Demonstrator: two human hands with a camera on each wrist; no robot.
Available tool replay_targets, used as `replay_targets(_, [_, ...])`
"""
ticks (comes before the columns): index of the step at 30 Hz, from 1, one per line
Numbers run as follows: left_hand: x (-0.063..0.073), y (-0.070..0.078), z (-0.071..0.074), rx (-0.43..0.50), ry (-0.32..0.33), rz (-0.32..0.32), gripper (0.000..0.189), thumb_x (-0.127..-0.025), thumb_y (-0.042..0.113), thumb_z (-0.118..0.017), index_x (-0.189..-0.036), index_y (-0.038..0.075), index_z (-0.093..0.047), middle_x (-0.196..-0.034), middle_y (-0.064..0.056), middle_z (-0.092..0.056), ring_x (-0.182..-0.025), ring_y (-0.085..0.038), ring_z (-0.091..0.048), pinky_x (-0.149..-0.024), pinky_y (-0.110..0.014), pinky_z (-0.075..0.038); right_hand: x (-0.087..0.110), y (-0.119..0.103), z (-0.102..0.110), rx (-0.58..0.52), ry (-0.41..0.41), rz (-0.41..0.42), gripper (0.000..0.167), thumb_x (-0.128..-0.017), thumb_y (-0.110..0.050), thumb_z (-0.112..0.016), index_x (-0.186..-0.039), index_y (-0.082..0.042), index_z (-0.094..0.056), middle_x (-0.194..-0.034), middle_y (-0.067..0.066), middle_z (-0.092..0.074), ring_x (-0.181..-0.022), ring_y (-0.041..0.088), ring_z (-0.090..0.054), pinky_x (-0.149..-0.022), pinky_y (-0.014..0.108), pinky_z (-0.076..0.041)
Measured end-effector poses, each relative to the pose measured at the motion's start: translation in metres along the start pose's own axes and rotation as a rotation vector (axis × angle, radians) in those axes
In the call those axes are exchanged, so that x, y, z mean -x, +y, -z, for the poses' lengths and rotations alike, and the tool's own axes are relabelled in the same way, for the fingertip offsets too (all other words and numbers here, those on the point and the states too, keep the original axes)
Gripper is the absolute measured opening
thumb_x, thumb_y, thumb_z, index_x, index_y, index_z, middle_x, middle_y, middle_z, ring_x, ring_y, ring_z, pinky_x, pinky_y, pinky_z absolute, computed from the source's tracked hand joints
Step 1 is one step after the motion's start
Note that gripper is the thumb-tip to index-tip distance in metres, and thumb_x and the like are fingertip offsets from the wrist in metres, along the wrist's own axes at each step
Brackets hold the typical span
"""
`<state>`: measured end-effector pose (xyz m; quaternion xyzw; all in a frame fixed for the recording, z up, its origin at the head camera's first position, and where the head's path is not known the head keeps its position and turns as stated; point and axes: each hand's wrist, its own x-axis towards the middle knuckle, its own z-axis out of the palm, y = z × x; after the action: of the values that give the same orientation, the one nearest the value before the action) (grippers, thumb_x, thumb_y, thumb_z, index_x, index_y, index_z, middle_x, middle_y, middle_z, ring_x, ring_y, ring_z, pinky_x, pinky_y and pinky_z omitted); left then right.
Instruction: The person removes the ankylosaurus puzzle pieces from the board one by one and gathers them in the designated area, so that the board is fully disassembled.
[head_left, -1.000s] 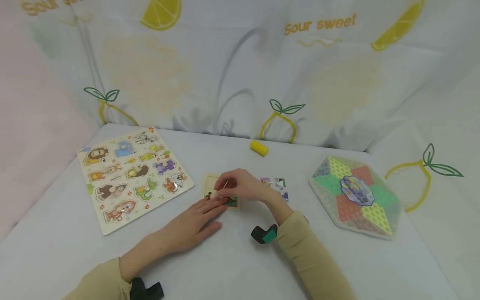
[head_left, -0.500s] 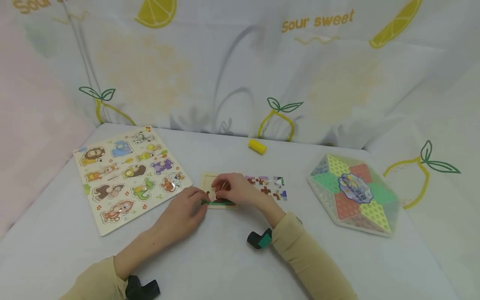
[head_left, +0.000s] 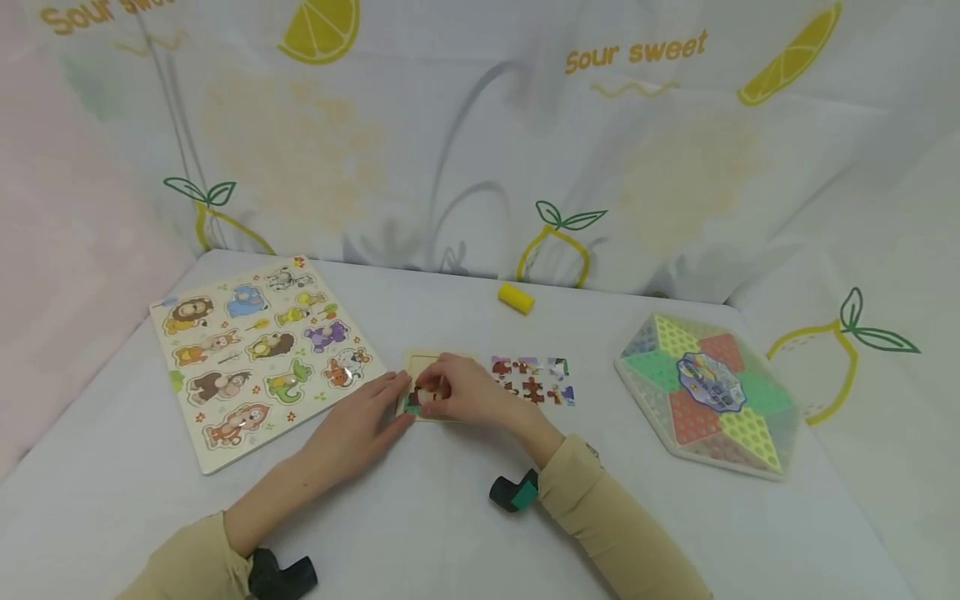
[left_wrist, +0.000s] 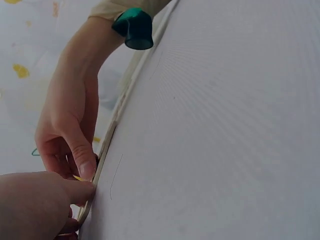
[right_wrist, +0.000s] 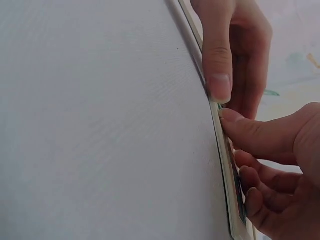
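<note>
A small wooden jigsaw tray point(head_left: 420, 355), with a green and brown picture partly laid in it, lies flat at the middle of the table. My left hand point(head_left: 356, 425) holds the tray's left side, its thumb at the near corner and its fingers farther along the edge. Over the tray, my right hand point(head_left: 476, 394) bends its thumb and fingers together on a jigsaw piece, mostly hidden behind the fingers. In the right wrist view, the left thumb point(right_wrist: 220, 82) presses by the tray rim point(right_wrist: 226, 185), close to the right thumb point(right_wrist: 250, 132).
Loose jigsaw pieces point(head_left: 532, 390) lie in rows right of the tray. A large animal puzzle board point(head_left: 240, 337) is at the left. A yellow cylinder point(head_left: 516, 298) lies at the back, and a hexagonal Chinese checkers box point(head_left: 708, 392) sits at the right.
The left hand has drawn back from across the tray to its left side. The right hand has stayed over the tray, shifting slightly lower, and the loose pieces show more.
</note>
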<state>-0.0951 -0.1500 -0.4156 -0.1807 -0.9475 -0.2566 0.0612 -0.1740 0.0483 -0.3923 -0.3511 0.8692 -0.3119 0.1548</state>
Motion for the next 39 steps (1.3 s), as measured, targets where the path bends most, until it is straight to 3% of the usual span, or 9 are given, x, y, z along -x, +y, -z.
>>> replay_targets(16, [-0.0001, 0.0045, -0.0015, -0.032, 0.030, 0.034, 0.057, -0.091, 0.030, -0.074, -0.138, 0.001, -0.057, -0.139, -0.020, -0.059, -0.130, -0.037, -0.055, -0.102, -0.054, -0.049, 0.0028, -0.0057, -0.0003, 0.013, -0.011, -0.019, 0.035, -0.088, -0.010, -0.077, -0.122, -0.006, -0.069, -0.096, 0.001, -0.057, -0.081, 0.012, -0.053, -0.069, 0.019, -0.045])
replay_targets(39, [-0.0005, 0.0009, -0.0030, -0.087, 0.035, -0.005, 0.057, -0.093, 0.034, -0.072, -0.138, 0.003, -0.057, -0.138, -0.019, -0.060, -0.128, -0.036, -0.057, -0.098, -0.054, -0.052, 0.0018, -0.0041, 0.0001, 0.020, -0.001, -0.039, 0.034, -0.085, -0.011, -0.080, -0.116, -0.010, -0.066, -0.096, -0.003, -0.060, -0.082, 0.011, -0.055, -0.072, 0.018, -0.047])
